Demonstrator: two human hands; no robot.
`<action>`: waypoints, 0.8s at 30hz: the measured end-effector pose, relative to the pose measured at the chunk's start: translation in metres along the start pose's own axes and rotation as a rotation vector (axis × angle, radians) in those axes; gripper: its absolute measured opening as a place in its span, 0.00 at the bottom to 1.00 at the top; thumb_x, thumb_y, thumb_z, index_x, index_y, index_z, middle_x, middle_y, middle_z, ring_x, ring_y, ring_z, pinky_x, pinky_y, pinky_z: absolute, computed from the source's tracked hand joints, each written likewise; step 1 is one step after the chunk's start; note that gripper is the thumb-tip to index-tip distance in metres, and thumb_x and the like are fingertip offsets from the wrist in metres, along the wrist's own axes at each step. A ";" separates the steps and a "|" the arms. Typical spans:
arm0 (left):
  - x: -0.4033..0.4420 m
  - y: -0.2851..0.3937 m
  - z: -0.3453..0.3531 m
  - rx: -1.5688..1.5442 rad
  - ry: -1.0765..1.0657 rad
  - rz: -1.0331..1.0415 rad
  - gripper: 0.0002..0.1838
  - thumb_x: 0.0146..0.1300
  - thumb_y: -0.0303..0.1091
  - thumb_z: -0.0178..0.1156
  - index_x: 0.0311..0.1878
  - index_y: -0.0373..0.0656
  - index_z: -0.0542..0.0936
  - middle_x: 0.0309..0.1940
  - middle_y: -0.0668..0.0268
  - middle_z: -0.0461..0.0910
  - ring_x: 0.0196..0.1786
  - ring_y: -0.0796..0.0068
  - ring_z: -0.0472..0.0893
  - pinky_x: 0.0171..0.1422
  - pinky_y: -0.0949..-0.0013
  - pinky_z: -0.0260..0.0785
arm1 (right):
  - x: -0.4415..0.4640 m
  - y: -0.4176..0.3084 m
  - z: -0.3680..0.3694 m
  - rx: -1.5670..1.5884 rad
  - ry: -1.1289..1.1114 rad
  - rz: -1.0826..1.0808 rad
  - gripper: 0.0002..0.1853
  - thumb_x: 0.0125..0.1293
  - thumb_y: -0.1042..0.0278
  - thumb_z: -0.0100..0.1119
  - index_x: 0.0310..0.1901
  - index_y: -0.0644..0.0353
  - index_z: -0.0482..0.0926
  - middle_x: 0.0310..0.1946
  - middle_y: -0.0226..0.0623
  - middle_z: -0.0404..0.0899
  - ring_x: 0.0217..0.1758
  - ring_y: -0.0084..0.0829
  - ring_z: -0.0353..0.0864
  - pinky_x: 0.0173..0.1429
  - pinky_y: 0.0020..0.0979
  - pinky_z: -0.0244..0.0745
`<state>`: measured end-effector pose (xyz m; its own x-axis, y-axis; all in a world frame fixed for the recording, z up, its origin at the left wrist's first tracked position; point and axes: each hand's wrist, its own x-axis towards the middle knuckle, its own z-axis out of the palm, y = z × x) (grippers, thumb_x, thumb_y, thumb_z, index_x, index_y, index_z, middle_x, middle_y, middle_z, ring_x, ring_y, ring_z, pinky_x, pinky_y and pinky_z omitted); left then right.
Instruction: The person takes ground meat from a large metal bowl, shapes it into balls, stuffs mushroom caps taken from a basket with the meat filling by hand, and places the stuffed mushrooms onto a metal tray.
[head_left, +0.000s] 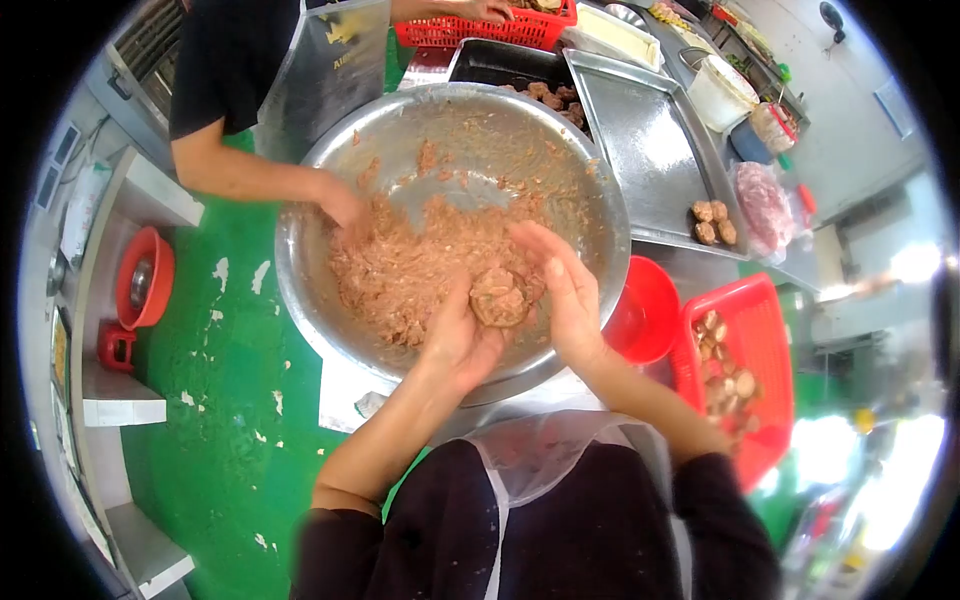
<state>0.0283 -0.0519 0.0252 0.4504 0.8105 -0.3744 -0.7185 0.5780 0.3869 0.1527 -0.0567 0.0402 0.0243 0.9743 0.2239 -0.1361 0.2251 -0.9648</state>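
Now, I stand at a big metal bowl [292, 250] with lots of soft meat mix [400, 270] in it. My left hand [455, 345] cups a round lump of meat [498, 298] over the near side of the bowl. My right hand [572, 310] curves beside the lump, but I can't see well into its palm, so I cannot tell if it holds meat too. I think I am at the shaping step, and the next move calls for a soft press from both hands.

Around me, a big flat tray [645, 120] sits past the bowl on the right. A red basket [765, 340] of cut mushrooms [735, 387] is by my right arm, and a red tub [650, 315] is just beside the bowl. Another person's hand [347, 212] is in the mix on the left, so I must not bump it. Four little lumps [722, 211] sit in the tray's near right corner.
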 end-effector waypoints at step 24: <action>-0.012 -0.010 0.010 -0.096 0.015 -0.031 0.34 0.69 0.61 0.29 0.66 0.44 0.58 0.63 0.62 0.64 0.66 0.65 0.64 0.70 0.58 0.56 | 0.004 0.008 -0.007 -0.792 -0.356 -0.341 0.23 0.57 0.68 0.51 0.57 0.57 0.71 0.54 0.45 0.73 0.60 0.44 0.70 0.66 0.44 0.60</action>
<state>0.0356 -0.0661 0.0344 0.4656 0.7908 -0.3973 -0.7524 0.5901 0.2927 0.1587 -0.0508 0.0323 -0.3840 0.8249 0.4149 0.5411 0.5651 -0.6227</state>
